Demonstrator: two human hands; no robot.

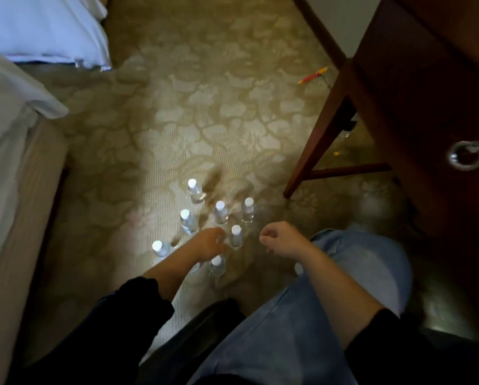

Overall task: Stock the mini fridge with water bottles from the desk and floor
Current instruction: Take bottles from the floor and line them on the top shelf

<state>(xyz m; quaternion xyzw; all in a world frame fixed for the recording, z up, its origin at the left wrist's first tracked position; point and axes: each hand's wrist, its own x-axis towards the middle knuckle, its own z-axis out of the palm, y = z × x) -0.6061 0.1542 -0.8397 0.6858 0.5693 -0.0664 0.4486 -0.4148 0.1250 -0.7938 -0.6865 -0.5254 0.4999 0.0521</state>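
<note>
Several small clear water bottles with white caps stand upright in a loose cluster on the patterned carpet [205,107]: the farthest bottle [196,190], a middle bottle [221,211], a right one [248,208], a left one [160,248] and a near one [218,265]. My left hand [207,244] reaches down into the cluster, its fingers curled round the top of a bottle that it mostly hides. My right hand [281,240] hovers to the right of the cluster with loosely curled fingers and holds nothing. No fridge is in view.
A dark wooden desk [427,93] with a ring drawer pull [468,155] stands at right; its leg [316,134] comes down close to the bottles. A bed with white bedding [10,134] runs along the left. A red and yellow pen [313,75] lies on the carpet. My jeans-clad knee [357,262] is bent beside the cluster.
</note>
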